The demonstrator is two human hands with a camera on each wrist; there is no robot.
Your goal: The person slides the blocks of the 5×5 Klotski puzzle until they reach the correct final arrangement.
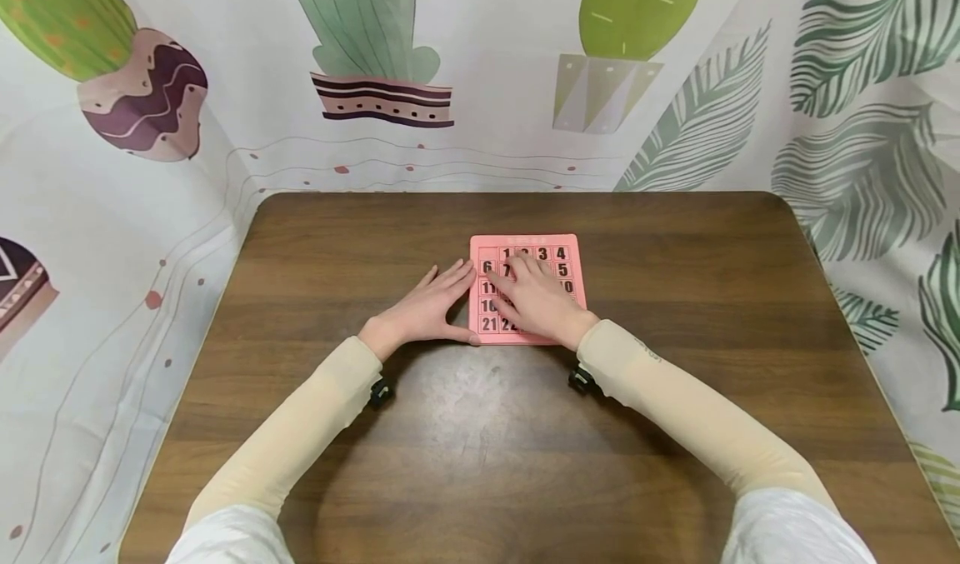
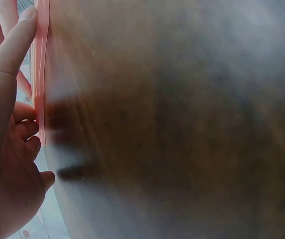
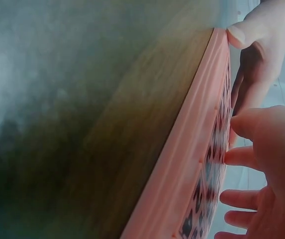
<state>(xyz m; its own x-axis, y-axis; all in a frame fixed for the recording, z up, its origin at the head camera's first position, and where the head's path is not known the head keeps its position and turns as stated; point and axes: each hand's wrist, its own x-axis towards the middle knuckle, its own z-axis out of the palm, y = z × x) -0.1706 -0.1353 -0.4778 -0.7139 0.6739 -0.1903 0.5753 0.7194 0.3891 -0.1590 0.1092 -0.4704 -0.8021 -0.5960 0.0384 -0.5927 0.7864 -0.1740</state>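
Note:
A pink sliding number puzzle lies flat on the table, its black-numbered tiles in a square grid. The top-left cell shows plain pink beside tile 1. Along the puzzle's left side rests my left hand, fingers extended to the frame and thumb at the near left corner. My right hand is over the tiles from the right, fingers spread and slightly bent, hiding the middle and lower right numbers. In the right wrist view, the right fingertips are right at the tile face. The left thumb touches the near edge.
The brown wooden table has rounded far corners. Behind it and at both sides hangs a white cloth printed with cacti and leaves. A dark wrist device shows under the left sleeve, another under the right.

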